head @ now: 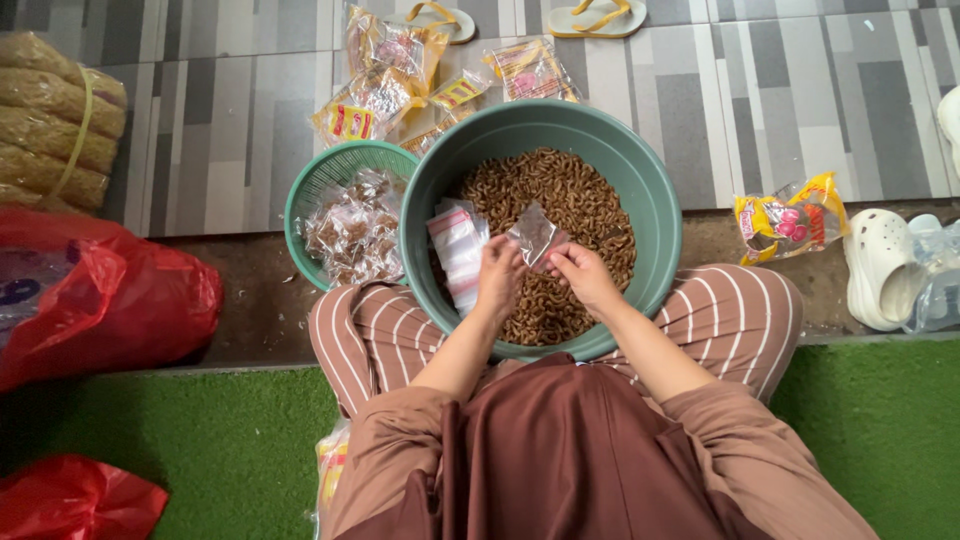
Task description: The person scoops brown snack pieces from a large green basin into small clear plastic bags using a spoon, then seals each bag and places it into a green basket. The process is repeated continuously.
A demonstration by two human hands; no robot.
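Head view: our 2 hands, left hand (499, 272) and right hand (583, 274), pinch a small clear bag (533, 236) open above the green basin (655, 215) of brown snacks (580, 200), so spills drop back in.

A small clear plastic bag (533, 236) is being held up between both hands, just above the heap of brown curly fried snacks (560, 215). The bag is looking empty, thin and a little crumpled, and it is tilting with one corner pointing up. The snacks are short, twisted, golden-brown pieces, and they are filling the bottom of a large round grey-green plastic basin (655, 200). The basin is resting on the lap, between the knees. A stack of flat clear bags with red strips (458, 250) is leaning against the basin's inner left wall.
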